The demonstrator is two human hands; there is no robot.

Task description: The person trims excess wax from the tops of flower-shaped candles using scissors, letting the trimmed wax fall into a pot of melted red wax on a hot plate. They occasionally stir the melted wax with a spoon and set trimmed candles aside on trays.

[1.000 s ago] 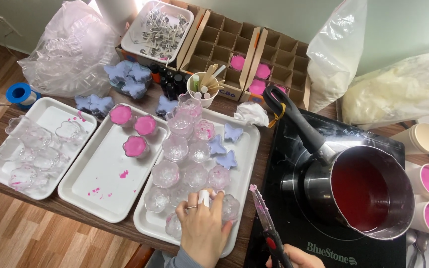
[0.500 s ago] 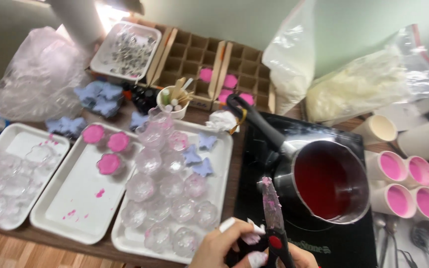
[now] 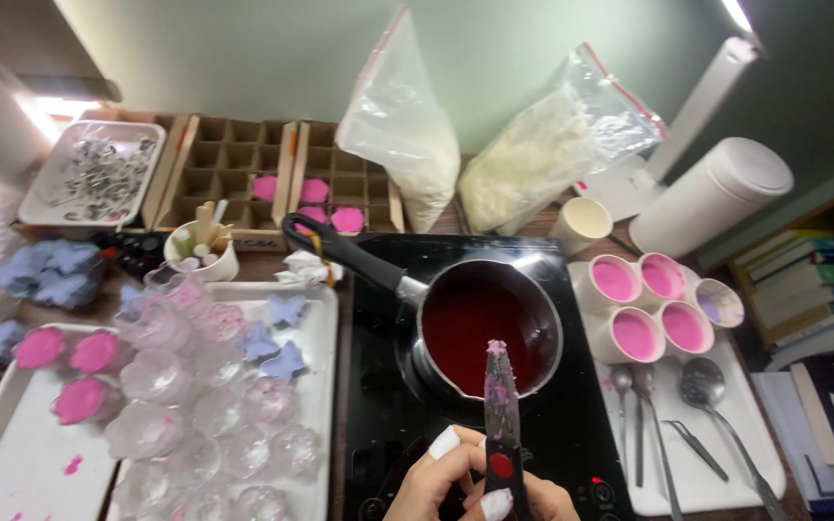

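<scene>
The saucepan (image 3: 486, 328) sat on the black cooktop (image 3: 388, 425), holding dark red liquid, its black handle pointing up and to the left. Just to its right, four white cups (image 3: 651, 307) stood filled with pink material, with a fifth showing a paler, purplish fill and an empty cream cup (image 3: 581, 225) behind them. Behind the cooktop, the cardboard divider box (image 3: 243, 164) held a few pink discs in its compartments, and two clear bags (image 3: 407, 135) of white flakes leaned against the wall. A small white pot (image 3: 200, 253) beside the box carried wooden sticks. The white tray (image 3: 325, 386) to the left of the cooktop was crowded with clear moulded shells and a few blue star shapes.

You held the knife (image 3: 502, 425) upright at the near edge of the cooktop, its pink-smeared tip rising in front of the pan's rim. Your left hand (image 3: 446, 478) was curled around the handle with its fingers closed; your right hand (image 3: 533, 502) pressed against the same handle from the other side, though most of it was cut off by the frame's edge.

Half a second before, the knife stood in much the same grip, but your view had since swung right, bringing the pan to the centre, and a second before that your left hand was resting down on the tray of clear shells.
</scene>
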